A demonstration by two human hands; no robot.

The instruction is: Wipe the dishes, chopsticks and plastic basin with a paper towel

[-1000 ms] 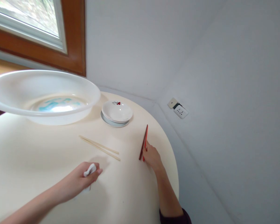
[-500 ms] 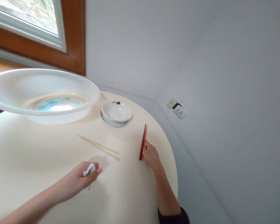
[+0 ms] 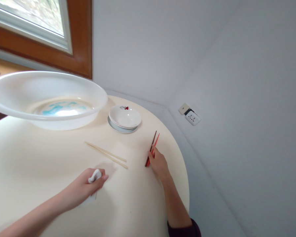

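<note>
- Clasping a white item [image 3: 95, 176] of unclear kind in the curled left hand [image 3: 86, 185], over the table [image 3: 138, 200].
- Pinching dark and red chopsticks [image 3: 153, 139] between thumb and fingers of the right hand [image 3: 159, 165], near the table's right edge.
- Facing pale chopsticks [image 3: 107, 152] just beyond the left hand, then stacked white dishes [image 3: 125, 118] beside a wide basin [image 3: 64, 124].

The white wipe [image 3: 95, 176] looks matt, the dishes [image 3: 125, 118] glossy, the basin [image 3: 64, 124] smooth plastic.
</note>
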